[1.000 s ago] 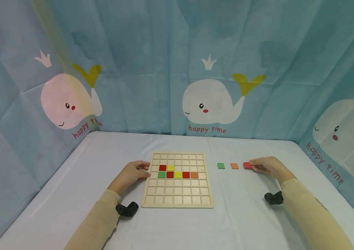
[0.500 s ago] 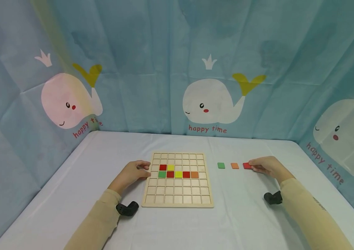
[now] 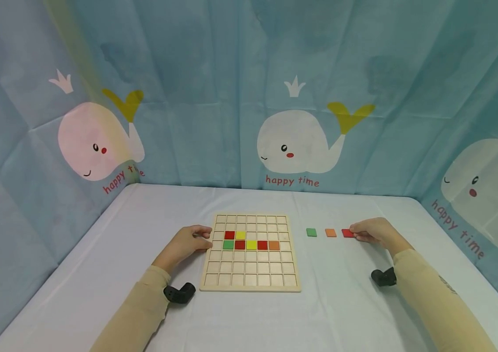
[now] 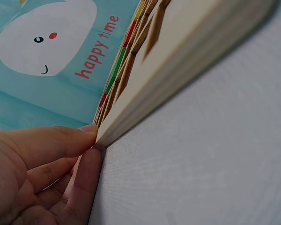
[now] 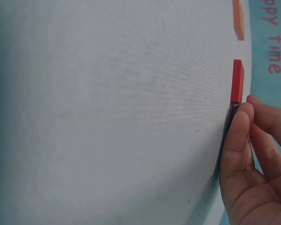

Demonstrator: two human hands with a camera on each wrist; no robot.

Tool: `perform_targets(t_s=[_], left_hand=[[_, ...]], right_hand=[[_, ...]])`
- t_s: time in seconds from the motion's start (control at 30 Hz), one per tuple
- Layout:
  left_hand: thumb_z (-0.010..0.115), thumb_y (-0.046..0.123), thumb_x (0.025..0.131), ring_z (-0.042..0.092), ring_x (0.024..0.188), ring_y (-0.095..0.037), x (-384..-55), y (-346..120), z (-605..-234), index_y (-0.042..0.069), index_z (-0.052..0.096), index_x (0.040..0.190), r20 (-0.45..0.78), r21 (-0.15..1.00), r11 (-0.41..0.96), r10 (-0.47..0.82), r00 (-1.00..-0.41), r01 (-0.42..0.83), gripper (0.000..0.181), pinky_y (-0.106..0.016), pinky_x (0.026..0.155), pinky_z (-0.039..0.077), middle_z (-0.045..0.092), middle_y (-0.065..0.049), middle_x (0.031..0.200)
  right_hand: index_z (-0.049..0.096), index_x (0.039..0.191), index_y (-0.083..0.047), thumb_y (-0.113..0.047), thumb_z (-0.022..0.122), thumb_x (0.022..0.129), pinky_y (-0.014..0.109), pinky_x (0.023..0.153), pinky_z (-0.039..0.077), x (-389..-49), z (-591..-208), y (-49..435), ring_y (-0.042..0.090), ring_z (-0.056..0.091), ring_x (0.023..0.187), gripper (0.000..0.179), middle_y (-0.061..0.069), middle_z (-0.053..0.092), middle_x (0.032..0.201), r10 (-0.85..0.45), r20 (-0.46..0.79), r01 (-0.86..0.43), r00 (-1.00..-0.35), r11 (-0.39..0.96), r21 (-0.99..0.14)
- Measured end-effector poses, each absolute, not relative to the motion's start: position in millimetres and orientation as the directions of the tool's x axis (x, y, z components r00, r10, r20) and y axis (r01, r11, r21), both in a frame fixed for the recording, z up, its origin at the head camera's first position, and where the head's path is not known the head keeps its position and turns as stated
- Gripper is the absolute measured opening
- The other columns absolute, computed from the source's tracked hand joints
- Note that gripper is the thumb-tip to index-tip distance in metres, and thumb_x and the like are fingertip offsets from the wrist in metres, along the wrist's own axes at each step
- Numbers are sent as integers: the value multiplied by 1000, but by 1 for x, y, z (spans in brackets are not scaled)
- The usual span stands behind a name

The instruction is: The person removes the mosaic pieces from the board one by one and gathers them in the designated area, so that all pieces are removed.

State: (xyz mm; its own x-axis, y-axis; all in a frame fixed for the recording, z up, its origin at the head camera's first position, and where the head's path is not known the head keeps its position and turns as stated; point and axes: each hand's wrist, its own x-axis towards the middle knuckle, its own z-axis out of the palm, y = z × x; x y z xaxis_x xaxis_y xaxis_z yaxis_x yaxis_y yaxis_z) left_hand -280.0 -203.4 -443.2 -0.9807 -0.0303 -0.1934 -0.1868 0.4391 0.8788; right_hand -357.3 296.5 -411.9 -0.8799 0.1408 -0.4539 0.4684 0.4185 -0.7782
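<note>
At the wooden grid board's (image 3: 250, 288) left edge, my left hand (image 3: 183, 247) holds the rim between thumb and fingers. In the left wrist view these fingertips meet the board's pale rim (image 4: 145, 101). Over to the right, my right hand (image 3: 376, 232) pinches the near end of a flat red square tile (image 3: 347, 233). The right wrist view has this red tile (image 5: 237, 80) lying on the white cloth, its far part sticking out past the fingertips. Red, yellow, green and orange tiles sit in two rows of the grid, such as a green tile (image 3: 228, 244).
An orange tile (image 3: 330, 232) and a green tile (image 3: 312, 232) lie in line between the board and my right hand. White cloth (image 3: 328, 313) covers the table. A blue whale-print curtain (image 3: 205, 146) stands behind it and along the sides.
</note>
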Motion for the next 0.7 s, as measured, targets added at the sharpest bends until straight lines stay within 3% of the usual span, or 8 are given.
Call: perform_targets(t_s=[0.27,0.53,0.7], left_hand=[[73,7,85,58,92,-17,-279,-203,-442,0,60,132,-195,881,434,-26,-981,-186,49,-24,76,56,61,-12,113],[73,7,86,59,94,-18,-279,-204,-442,1,60,132,-196,883,428,-32,-980,-191,49,-25,77,56,60,-12,114],[74,7,85,58,93,-17,-280,-203,-442,1,60,132,-205,879,432,-37,-978,-200,49,-23,75,56,61,-12,114]], right_hand=[[55,135,7,-19,68,95,18,68,56,-354,-400,290,7,62,69,50,-7,67,75,156,-426,448,-891,462,-766],[56,133,10,-19,68,94,21,78,58,-346,-385,252,2,68,77,49,-5,73,88,-9,-321,287,-947,426,-858],[62,127,8,-21,69,93,22,79,58,-339,-383,222,2,69,76,45,-7,73,85,-68,-290,234,-955,433,-871]])
